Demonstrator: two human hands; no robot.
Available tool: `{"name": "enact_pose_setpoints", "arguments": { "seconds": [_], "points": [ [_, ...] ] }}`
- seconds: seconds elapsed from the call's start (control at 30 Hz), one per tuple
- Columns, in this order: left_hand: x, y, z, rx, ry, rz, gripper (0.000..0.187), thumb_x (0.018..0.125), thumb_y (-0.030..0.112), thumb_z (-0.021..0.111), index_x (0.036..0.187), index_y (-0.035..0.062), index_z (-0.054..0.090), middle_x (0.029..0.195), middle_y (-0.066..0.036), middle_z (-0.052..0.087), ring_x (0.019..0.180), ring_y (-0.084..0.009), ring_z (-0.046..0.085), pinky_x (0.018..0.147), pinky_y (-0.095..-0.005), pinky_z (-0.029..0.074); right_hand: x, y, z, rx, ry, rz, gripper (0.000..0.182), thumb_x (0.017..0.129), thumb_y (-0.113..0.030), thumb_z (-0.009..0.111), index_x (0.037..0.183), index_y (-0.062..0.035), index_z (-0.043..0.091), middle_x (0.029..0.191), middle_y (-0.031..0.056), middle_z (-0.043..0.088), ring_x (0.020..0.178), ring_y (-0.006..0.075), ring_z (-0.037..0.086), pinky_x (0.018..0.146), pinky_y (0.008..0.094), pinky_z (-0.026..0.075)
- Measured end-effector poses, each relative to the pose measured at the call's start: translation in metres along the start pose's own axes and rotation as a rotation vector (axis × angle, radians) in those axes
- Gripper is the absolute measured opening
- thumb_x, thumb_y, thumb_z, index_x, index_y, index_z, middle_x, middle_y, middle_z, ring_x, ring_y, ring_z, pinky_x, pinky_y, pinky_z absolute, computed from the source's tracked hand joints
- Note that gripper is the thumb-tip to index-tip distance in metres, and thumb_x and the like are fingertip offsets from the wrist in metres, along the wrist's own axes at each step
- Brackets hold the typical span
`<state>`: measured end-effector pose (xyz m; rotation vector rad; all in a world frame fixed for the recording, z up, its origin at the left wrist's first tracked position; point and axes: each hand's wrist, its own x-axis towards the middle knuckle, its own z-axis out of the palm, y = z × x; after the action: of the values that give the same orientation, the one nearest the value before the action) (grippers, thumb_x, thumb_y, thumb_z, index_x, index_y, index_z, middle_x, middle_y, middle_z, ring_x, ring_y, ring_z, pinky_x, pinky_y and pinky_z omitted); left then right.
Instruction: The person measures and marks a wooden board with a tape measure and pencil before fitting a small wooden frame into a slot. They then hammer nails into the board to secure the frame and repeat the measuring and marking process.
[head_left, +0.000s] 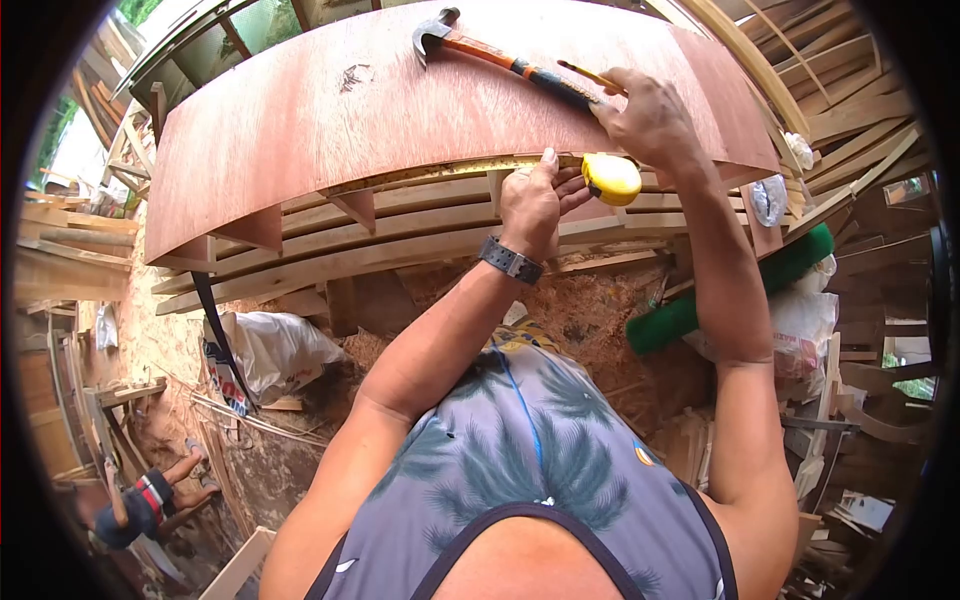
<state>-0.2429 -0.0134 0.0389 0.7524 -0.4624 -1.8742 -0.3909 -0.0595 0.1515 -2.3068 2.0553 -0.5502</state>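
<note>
Your left hand (530,200) pinches the tape (450,170) against the near edge of the board (330,110); your right hand (650,115) grips a pencil (590,75) beside the hammer (500,58).

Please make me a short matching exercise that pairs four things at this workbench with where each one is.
Things:
1. claw hammer
2. yellow tape measure
3. wristwatch
4. pencil

Places:
A. in the right hand, over the hammer's grip
B. on the left hand's wrist
C. lying on top of the reddish plywood panel
D. at the panel's near edge, beside the left hand

Pairs: 1-C, 2-D, 3-B, 4-A
</note>
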Motion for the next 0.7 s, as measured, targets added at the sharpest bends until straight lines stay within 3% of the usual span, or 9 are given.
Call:
{"name": "enact_pose_setpoints", "arguments": {
  "seconds": [0.03, 0.07, 0.13, 0.23, 0.33, 0.37, 0.47, 0.5, 0.7],
  "points": [
    [0.001, 0.0, 0.0, -0.006, -0.008, 0.005, 0.043, 0.109, 0.024, 0.044, 0.127, -0.0148, 0.044, 0.121, -0.033, 0.06, 0.106, -0.0381, 0.069, 0.09, -0.0442, 0.062, -0.005, -0.014, -0.008, 0.203, -0.021, 0.058, 0.042, 0.098, -0.037, 0.063, 0.117, 0.0001, 0.071, 0.107, 0.0179, 0.074, 0.097, 0.0267, 0.072, 0.092, 0.0398, 0.055],
    [0.002, -0.002, 0.0, -0.007, -0.002, 0.005, 0.043, 0.109, 0.024, 0.044, 0.127, -0.0148, 0.044, 0.121, -0.033, 0.06, 0.106, -0.0381, 0.069, 0.09, -0.0442, 0.062, -0.009, -0.024, -0.005, 0.206, -0.025, 0.057, 0.042, 0.098, -0.037, 0.063, 0.117, 0.0001, 0.071, 0.107, 0.0179, 0.074, 0.097, 0.0267, 0.072, 0.092, 0.0398, 0.055],
    [0.0, 0.001, 0.003, 0.003, 0.029, 0.025, 0.041, 0.108, 0.023, 0.046, 0.124, -0.0149, 0.044, 0.12, -0.032, 0.061, 0.105, -0.0382, 0.069, 0.089, -0.0442, 0.063, -0.013, -0.04, 0.004, 1.071, -0.013, 0.056, 0.054, 0.103, -0.049, 0.054, 0.102, 0.001, 0.074, 0.083, 0.0128, 0.073, 0.077, 0.0177, 0.07, 0.075, 0.0342, 0.056],
    [0.001, -0.001, 0.0, -0.011, 0.009, 0.028, 0.036, 0.107, 0.021, 0.047, 0.121, -0.0123, 0.047, 0.117, -0.028, 0.064, 0.101, -0.0356, 0.071, 0.087, -0.0429, 0.063, -0.012, -0.051, 0.015, 1.151, -0.214, 0.078, 0.065, 0.104, -0.057, 0.046, 0.095, 0.0006, 0.074, 0.07, 0.0073, 0.065, 0.065, 0.0134, 0.063, 0.066, 0.0299, 0.054],
    [0.001, -0.001, -0.003, -0.031, -0.024, 0.047, 0.03, 0.106, 0.02, 0.049, 0.118, -0.0079, 0.051, 0.112, -0.022, 0.067, 0.097, -0.031, 0.073, 0.084, -0.0406, 0.063, -0.014, -0.068, 0.034, 1.12, -0.21, 0.248, 0.058, 0.102, -0.052, 0.055, 0.083, 0.0003, 0.072, 0.063, 0.004, 0.06, 0.056, 0.011, 0.058, 0.057, 0.0286, 0.051],
    [0.0, -0.003, -0.002, -0.032, -0.004, 0.059, 0.028, 0.106, 0.022, 0.052, 0.117, -0.0033, 0.053, 0.108, -0.017, 0.069, 0.092, -0.026, 0.074, 0.08, -0.0381, 0.064, -0.012, -0.07, 0.04, 1.12, -0.213, 0.23, 0.049, 0.1, -0.044, 0.062, 0.079, 0.0, 0.07, 0.063, 0.0035, 0.061, 0.056, 0.01, 0.059, 0.054, 0.0284, 0.05],
    [0.002, -0.003, -0.005, -0.042, -0.023, 0.067, 0.027, 0.105, 0.024, 0.055, 0.116, -0.0001, 0.054, 0.105, -0.014, 0.07, 0.089, -0.0218, 0.074, 0.076, -0.0358, 0.064, -0.007, -0.063, 0.057, 0.868, -0.152, 0.083, 0.042, 0.097, -0.038, 0.067, 0.079, -0.0003, 0.069, 0.063, 0.0039, 0.062, 0.058, 0.0093, 0.061, 0.054, 0.027, 0.051],
    [0.002, -0.003, -0.005, -0.045, -0.022, 0.062, 0.027, 0.105, 0.024, 0.055, 0.116, -0.0001, 0.054, 0.105, -0.014, 0.07, 0.089, -0.0218, 0.074, 0.076, -0.0358, 0.064, -0.006, -0.064, 0.058, 0.876, -0.15, 0.126, 0.039, 0.095, -0.035, 0.069, 0.079, -0.0002, 0.069, 0.063, 0.0044, 0.063, 0.057, 0.0087, 0.061, 0.054, 0.0255, 0.051],
    [0.0, 0.0, -0.003, -0.065, -0.062, 0.099, 0.017, 0.105, 0.022, 0.056, 0.12, 0.0147, 0.053, 0.1, -0.005, 0.069, 0.083, -0.0159, 0.072, 0.068, -0.0295, 0.06, -0.008, -0.065, 0.062, 1.023, -0.204, 0.172, 0.038, 0.095, -0.032, 0.07, 0.077, 0.0013, 0.067, 0.063, 0.0049, 0.063, 0.053, 0.0088, 0.061, 0.049, 0.0256, 0.05]
  ]
}}
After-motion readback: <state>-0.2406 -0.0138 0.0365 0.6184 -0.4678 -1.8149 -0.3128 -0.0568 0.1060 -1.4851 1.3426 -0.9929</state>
